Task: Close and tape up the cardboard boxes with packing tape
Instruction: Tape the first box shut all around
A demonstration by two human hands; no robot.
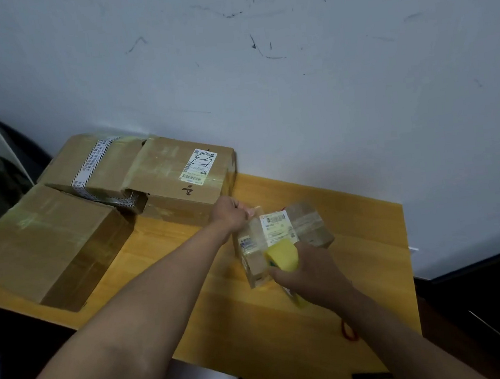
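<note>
Nearest my view, a dark pen-like object point(372, 376) lies at the front edge of the wooden table point(257, 322); I cannot identify it further. A red cord point(348, 331) shows at the right wrist.

My right hand point(311, 271) has its fingers curled round the yellow tape roll point(282, 255), gripping it against the near side of the small box point(282, 237). The roll touches the box just below its white shipping label point(278, 228). A yellow strip continues below the hand; I cannot tell whether it is tape or part of a dispenser.

The small box sits on the table right of centre, tilted, with its surfaces glossy with clear tape. It is closed as far as I can see.

My left hand point(232, 213) is at the box's far left corner, fingers closed together in a pinch on the tape end point(253, 212), a pale translucent tab just above the box top.

Beyond, three larger boxes stand at the table's left end, touching one another. The front-left box point(46, 243) is closed and taped across its top. The rear-left box point(93, 163) carries a strip of printed tape point(90, 167). The labelled box point(179, 178) stands against the wall point(292, 75), closed, with a white label on top and a handwritten mark on its front.

The wall is pale and scuffed with dark marks. A dark chair point(10, 145) is visible at far left.
</note>
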